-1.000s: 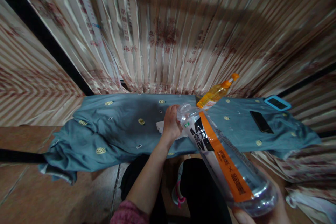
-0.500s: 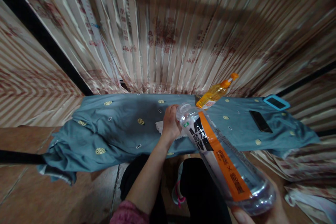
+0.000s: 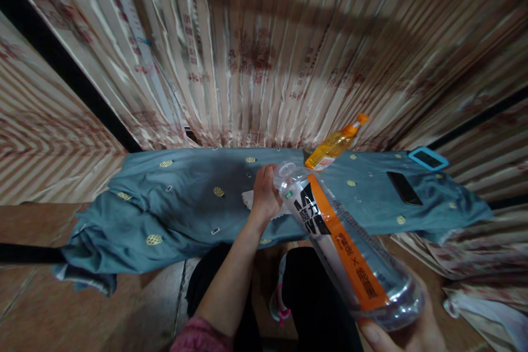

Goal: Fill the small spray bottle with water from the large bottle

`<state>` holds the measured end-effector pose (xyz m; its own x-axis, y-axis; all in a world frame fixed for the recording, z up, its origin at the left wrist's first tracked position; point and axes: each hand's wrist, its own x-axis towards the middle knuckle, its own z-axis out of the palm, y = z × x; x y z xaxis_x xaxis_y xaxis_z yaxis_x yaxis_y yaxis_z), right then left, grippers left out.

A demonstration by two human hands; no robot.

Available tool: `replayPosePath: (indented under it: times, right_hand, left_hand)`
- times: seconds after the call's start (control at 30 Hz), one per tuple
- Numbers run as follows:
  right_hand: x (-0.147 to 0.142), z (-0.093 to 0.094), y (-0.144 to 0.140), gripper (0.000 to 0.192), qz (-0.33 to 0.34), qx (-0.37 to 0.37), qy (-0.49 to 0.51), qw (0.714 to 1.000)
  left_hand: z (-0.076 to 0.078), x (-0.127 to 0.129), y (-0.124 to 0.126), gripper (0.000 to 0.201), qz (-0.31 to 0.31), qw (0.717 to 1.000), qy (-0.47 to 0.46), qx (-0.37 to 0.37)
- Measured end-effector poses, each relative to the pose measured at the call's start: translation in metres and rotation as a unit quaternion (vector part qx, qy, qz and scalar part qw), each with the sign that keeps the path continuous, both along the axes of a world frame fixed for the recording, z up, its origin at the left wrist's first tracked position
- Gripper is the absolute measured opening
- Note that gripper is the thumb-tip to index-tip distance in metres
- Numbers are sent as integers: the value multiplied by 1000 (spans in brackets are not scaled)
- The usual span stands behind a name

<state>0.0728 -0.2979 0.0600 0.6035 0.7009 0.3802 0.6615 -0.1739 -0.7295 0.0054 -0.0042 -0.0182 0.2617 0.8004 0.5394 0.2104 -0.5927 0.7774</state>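
Gripping the base, right hand [image 3: 406, 335] held clear bottle [image 3: 342, 242] tilted, mouth pointing far-left; left hand [image 3: 264, 195] closed around mouth.

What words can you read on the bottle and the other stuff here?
Clear bottle, black part of the label: "魔力", above big white letters that are cut off and unclear.
Clear bottle, orange stripe: dark characters with an "×" between them, too blurred to read.
Orange bottle, white label: too small to read.
Curtain: red printed columns of characters, too blurred to read.
Two phones on the blue cloth: no text visible.
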Motion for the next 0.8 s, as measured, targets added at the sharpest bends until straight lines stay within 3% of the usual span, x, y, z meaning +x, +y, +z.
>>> replayPosePath:
  times: [0.17,0.3,0.43,0.53,0.67,0.8]
  right_hand:
    - [8,2,-1,74,60,-25,-90,994]
    - [10,2,-4,74,54,-32,-105,992]
    - [-8,4,3,70,-27,-1,-2,1000]
    - [-27,8,11,80,-105,21,111,988]
    - [-31,7,13,83,-118,22,131,984]
    - [-9,-1,0,79,-80,1,73,994]
  left_hand:
    - [-2,0,1,22,4,1000,-2,19]
    - [-2,-2,3,26,-2,999,1,38]
    - [-1,-2,3,27,-4,1000,1,31]
    - [-1,0,3,26,-3,1000,-8,16]
    - [-3,3,4,27,-4,1000,-15,17]
    - [-4,4,4,27,-2,1000,-9,18]
